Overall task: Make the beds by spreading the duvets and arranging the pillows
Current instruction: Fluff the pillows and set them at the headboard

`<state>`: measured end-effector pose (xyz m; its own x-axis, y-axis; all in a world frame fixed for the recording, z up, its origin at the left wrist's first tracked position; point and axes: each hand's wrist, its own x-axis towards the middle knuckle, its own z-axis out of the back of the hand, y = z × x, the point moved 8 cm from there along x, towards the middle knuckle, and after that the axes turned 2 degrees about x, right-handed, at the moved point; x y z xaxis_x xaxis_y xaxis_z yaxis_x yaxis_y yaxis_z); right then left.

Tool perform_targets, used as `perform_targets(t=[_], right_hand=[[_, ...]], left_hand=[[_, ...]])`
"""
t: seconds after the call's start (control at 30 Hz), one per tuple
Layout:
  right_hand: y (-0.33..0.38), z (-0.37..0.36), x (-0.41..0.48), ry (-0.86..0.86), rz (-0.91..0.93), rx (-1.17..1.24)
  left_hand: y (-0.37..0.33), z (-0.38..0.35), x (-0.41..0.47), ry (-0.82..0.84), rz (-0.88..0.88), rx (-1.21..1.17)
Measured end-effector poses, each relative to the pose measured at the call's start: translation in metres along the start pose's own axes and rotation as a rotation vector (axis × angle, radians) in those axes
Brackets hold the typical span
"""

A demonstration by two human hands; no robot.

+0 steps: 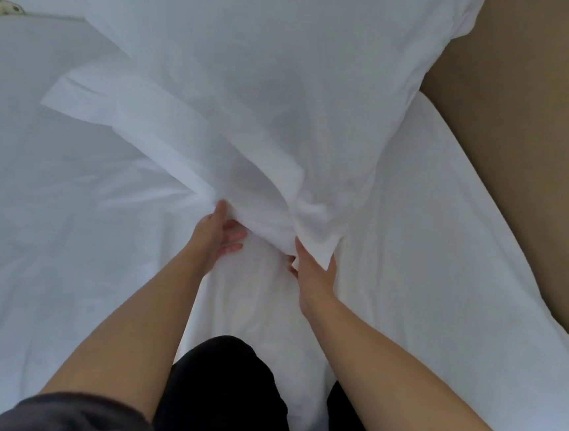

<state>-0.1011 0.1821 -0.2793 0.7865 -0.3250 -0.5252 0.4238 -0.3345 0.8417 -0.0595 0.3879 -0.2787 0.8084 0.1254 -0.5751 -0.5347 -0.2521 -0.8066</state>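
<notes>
White duvet (252, 92) lifted above bed (444, 263), billowing across upper frame, near edge bunched at centre. Left hand (217, 235) grips gathered fabric from left: thumb on top, fingers (236, 237) curled beneath, pinching fold. Right hand (312, 269) holds same bunch just beside it, thumb out along cloth edge, fingers mostly hidden under fabric, likely pinching too. Hands close, not touching. White sheet covers mattress below. Tan carpeted floor (525, 116) at right. Dark trousers (226, 392) at bottom, against bed. Patterned object (2, 6) far left, too small to identify.
</notes>
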Motion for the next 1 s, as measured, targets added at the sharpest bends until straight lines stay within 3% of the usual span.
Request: perform_targets(t=[0.17,0.33,0.53,1.0], right_hand=[[0.011,0.003,0.0,-0.129,0.076,-0.031],[0.02,0.007,-0.004,-0.089,0.079,0.021],[0.042,0.024,-0.014,-0.004,0.162,-0.027],[0.071,0.154,0.019,-0.204,0.222,0.191]], left_hand=[[-0.004,-0.008,0.016,-0.016,0.061,0.11],[-0.011,-0.005,0.021,-0.183,-0.06,0.247],[-0.006,-0.006,0.002,-0.212,-0.172,0.354],[0.043,-0.141,-0.068,-0.21,-0.219,0.433]])
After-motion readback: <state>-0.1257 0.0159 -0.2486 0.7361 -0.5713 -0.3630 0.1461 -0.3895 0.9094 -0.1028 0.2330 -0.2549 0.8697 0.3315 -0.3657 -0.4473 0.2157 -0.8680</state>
